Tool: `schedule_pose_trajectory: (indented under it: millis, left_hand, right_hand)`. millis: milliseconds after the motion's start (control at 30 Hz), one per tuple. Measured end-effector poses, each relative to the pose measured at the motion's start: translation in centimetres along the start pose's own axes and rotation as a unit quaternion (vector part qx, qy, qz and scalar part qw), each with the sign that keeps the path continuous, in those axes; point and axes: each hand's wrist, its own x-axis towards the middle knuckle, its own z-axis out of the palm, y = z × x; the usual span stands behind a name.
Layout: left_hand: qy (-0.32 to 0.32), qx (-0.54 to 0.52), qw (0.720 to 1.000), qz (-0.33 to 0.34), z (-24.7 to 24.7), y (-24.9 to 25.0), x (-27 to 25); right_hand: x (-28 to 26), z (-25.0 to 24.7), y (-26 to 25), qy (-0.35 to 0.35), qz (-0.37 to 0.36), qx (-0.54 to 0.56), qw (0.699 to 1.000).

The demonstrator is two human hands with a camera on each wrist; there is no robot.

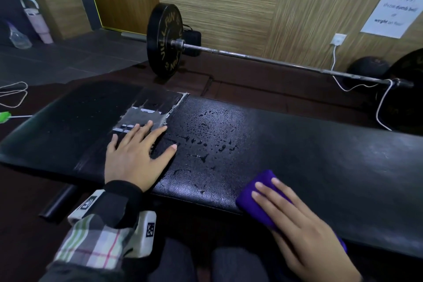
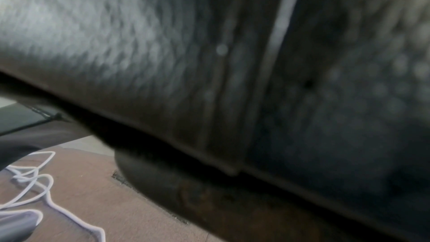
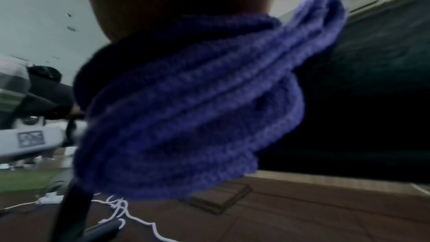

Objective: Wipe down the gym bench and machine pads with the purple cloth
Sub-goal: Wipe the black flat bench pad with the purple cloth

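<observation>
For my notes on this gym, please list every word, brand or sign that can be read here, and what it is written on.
"VILLAIN", curved, twice: weight plate of the barbell.
"DO NOT", then "dumb bell" and "weight on floor": paper notice on the wall; its other words are too blurred to read.
Square code tags on the wrist camera: patterns only, no readable words.
Both wrist views: nothing readable.

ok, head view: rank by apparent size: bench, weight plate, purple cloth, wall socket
1. bench
2. weight plate
3. purple cloth, partly hidden under the right hand and nearer the camera, so unsure against the plate
4. wall socket
</observation>
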Motion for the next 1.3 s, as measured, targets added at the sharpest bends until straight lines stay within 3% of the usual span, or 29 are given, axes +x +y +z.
schedule_pose_trajectory:
  millis: [167, 267, 400, 567, 633, 833, 900, 1033, 1100, 1200, 1300]
  left_hand:
    - [0.0, 0.0, 1.0, -0.001, 0.1, 0.0, 0.0]
    - [0.0, 0.002, 1.0, 0.0, 0.1, 0.0, 0.0]
    - [0.002, 0.001, 1.0, 0.003, 0.0, 0.0, 0.0]
    - [-0.007, -0.008, 1.0, -0.001, -0.1, -0.1, 0.1]
    - [-0.009, -0.01, 1.0, 0.0, 0.0, -0.1, 0.3]
    - [0.033, -0.098, 0.993, 0.051, -0.2, -1.7, 0.0]
    - [0.05, -0.054, 0.996, 0.058, -0.9, -2.9, 0.0]
    - [-0.005, 0.017, 1.0, 0.006, -1.3, -5.3, 0.4]
    - [-0.001, 0.033, 0.999, 0.008, -1.0, -5.6, 0.3]
    - [0.01, 0.03, 1.0, 0.0, -0.8, -5.4, 0.2]
    - [0.019, 0.028, 0.999, 0.002, -0.7, -5.6, 0.1]
  right_hand:
    - [1.6, 0.8, 1.9, 0.017, 0.159, -0.017, 0.987]
    - [4.7, 1.8, 0.9, -0.007, 0.208, -0.056, 0.977]
    - [6.3, 2.7, -2.2, -0.02, 0.144, -0.034, 0.989]
    - [2.2, 1.6, -2.3, -0.038, 0.01, -0.003, 0.999]
    - [0.7, 1.0, -1.2, -0.035, -0.009, 0.002, 0.999]
    - [0.7, 1.1, -0.3, 0.027, 0.092, 0.021, 0.995]
    - [1.6, 1.6, -0.7, 0.047, 0.127, 0.018, 0.991]
    - [3.7, 2.5, -1.3, 0.053, 0.172, -0.016, 0.984]
    - [5.1, 2.9, -1.8, 0.043, 0.19, -0.025, 0.981]
    - [7.5, 3.7, -3.2, 0.011, 0.177, -0.031, 0.984]
    - [9.4, 4.4, -5.5, -0.011, 0.113, -0.015, 0.993]
